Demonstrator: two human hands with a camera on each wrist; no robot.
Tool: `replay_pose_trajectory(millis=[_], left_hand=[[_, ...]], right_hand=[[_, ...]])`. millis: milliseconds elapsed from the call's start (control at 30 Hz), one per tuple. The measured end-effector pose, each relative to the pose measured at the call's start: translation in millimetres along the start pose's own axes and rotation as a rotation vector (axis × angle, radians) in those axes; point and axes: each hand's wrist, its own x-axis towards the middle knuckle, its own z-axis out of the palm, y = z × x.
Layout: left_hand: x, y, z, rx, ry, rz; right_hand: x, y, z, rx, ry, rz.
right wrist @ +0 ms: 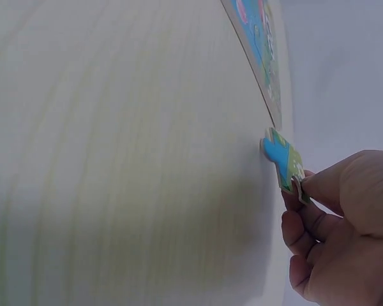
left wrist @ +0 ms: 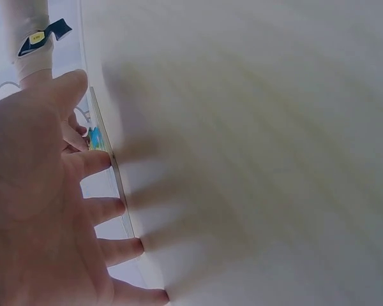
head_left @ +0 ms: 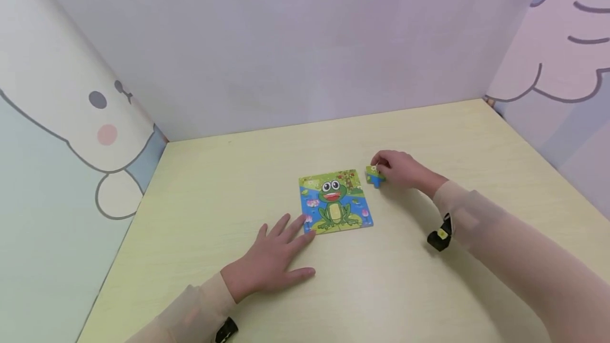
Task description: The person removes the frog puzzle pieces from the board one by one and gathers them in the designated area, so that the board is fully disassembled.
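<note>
A square frog puzzle lies flat on the table, its picture showing a green frog over blue water. My left hand rests with spread fingers at the puzzle's near left corner, the fingertips touching its edge. To the right of the puzzle, my right hand pinches a loose puzzle piece, green and blue with a rounded tab, between thumb and fingers. In the right wrist view that piece is tilted, apart from the puzzle. The left palm fills much of the left wrist view.
The pale wooden table is bounded by a plain back wall and side walls with cartoon drawings. A black strap with a small device sits on the right wrist, and another on the left.
</note>
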Motion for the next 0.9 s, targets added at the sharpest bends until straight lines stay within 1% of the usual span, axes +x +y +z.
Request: replay_pose_trajectory(millis=[167,467,667,767,900], left_hand=[[-0.1,0.3,-0.3,-0.002,0.004,-0.001],[-0.9,0.1,-0.4,-0.028,0.007,0.000],[-0.9,-0.1,0.2,-0.027,0.001,-0.002],[-0.5,0.3,-0.5,-0.026,-0.002,-0.003],[0.0,0.5,-1.2,-0.027,-0.005,-0.004]], right_hand=[[1.4,3.4,5.1,-0.044,0.020,0.005],[1.7,4.3,9.3,-0.138,0.065,-0.025],[-0.3,2.6,10.1,-0.159,0.096,-0.042],[0.7,-2.3,11.0,-0.147,0.110,-0.063],[3.7,-13.7,16.5,-0.140,0.107,-0.129]])
